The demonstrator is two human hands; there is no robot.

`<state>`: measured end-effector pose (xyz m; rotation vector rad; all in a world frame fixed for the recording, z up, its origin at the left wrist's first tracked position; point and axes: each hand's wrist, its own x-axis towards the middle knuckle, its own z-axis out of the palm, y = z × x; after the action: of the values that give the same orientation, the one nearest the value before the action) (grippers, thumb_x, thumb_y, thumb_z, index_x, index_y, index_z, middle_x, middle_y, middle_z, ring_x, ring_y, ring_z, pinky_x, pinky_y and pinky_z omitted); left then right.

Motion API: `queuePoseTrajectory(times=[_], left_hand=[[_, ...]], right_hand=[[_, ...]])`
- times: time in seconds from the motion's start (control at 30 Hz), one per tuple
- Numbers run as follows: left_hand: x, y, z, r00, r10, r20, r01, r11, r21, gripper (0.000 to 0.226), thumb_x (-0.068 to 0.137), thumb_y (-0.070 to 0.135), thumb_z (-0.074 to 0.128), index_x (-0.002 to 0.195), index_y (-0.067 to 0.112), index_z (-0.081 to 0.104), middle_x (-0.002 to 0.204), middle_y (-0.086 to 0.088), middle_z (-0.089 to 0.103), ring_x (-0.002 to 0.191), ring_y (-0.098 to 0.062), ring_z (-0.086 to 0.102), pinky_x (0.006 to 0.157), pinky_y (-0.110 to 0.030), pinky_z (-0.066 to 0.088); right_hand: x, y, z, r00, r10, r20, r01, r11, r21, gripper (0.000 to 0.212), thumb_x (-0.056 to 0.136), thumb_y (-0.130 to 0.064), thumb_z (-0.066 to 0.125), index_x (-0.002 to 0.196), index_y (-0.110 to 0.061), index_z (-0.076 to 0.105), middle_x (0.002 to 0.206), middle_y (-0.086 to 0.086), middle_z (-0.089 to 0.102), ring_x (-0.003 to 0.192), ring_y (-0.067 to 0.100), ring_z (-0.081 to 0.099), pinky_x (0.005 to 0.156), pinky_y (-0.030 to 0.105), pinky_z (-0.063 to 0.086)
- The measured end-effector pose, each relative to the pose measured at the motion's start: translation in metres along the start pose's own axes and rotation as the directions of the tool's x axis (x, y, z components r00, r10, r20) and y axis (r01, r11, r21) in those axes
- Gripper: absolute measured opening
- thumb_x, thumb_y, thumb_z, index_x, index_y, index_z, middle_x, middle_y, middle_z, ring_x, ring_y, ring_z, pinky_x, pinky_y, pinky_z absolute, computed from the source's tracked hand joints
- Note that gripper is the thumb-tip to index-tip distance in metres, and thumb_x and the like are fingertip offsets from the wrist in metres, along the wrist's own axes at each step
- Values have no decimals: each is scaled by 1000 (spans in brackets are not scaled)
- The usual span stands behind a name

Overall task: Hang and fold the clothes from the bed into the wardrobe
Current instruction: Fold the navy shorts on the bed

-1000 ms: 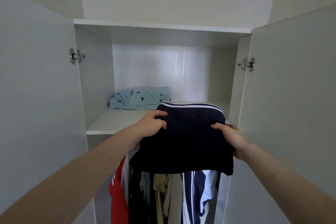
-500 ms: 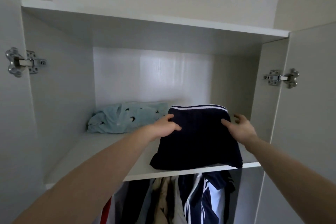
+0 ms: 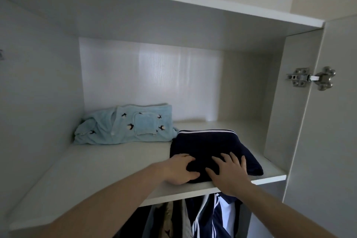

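**Navy garment resting on the wardrobe shelf under both hands**

Navy folded garment (image 3: 208, 146) lies flat on the right part of the wardrobe shelf (image 3: 108, 168), its near edge almost at the shelf's front lip and its white-striped band at the far end. Nearest, two bare forearms reach up from the bottom of the view. The left hand (image 3: 178, 170) sits at the garment's near left corner, fingers bent on top of the cloth and thumb at its near edge, so it seems to grip that corner. The right hand (image 3: 229, 172) lies on the near right part with fingers spread and fairly straight, pressing on the fabric rather than clutching it. Below the shelf, hanging clothes (image 3: 204, 218) show in navy, white and tan. Farther back and to the left, a light blue folded garment (image 3: 125, 124) with small dark bird shapes rests on the same shelf, its right end just beside the navy one's far left corner. At the far right, a metal hinge (image 3: 311, 78) joins the open door (image 3: 336, 121) to the side wall.
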<state>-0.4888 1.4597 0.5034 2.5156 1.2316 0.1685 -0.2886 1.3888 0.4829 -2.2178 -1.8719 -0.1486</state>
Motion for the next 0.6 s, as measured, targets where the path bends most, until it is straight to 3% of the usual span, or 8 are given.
queuePoseTrajectory(times=[0.17,0.27,0.4,0.47,0.53,0.6], left_hand=[[31,-9,-7,990,9,-142,-39,978,-204,61,96,51,63,149,23,50,157,7,39,144,-12,37,117,-22,25],[46,-37,-12,937,-9,-350,-30,994,-105,53,97,50,61,143,23,55,152,5,44,144,-16,37,119,-26,25],[64,-78,-17,863,-72,-501,144,984,106,69,94,59,50,151,21,42,165,-2,25,154,-22,15,121,-25,3],[70,-97,-14,840,-147,-523,271,948,169,90,80,72,27,157,26,31,169,-3,13,156,-25,4,125,-38,0],[79,-113,-9,837,-236,-493,348,926,147,98,72,76,18,160,33,21,171,2,-1,158,-23,-8,126,-48,-4],[88,-123,-5,841,-293,-455,366,927,79,91,80,76,28,161,38,15,171,8,-11,157,-19,-17,126,-52,-9]], right_hand=[[47,29,9,998,51,33,-51,998,25,65,98,-70,32,156,-40,34,166,-3,27,157,26,10,125,58,-5],[74,42,14,998,47,45,-48,998,32,65,98,-70,32,156,-41,35,166,-4,27,158,25,10,125,58,-7],[109,47,24,998,28,60,-31,998,51,66,98,-70,29,158,-40,32,168,-2,24,158,27,6,124,57,-10],[129,46,29,997,18,70,-22,998,61,67,98,-70,28,159,-40,30,168,-1,22,158,28,4,124,58,-11],[149,45,34,997,-7,83,1,997,74,68,98,-69,28,159,-39,29,169,0,21,158,29,2,124,58,-13],[168,45,38,995,-38,93,31,997,74,68,99,-69,27,160,-39,28,169,0,20,158,29,1,123,58,-14]])
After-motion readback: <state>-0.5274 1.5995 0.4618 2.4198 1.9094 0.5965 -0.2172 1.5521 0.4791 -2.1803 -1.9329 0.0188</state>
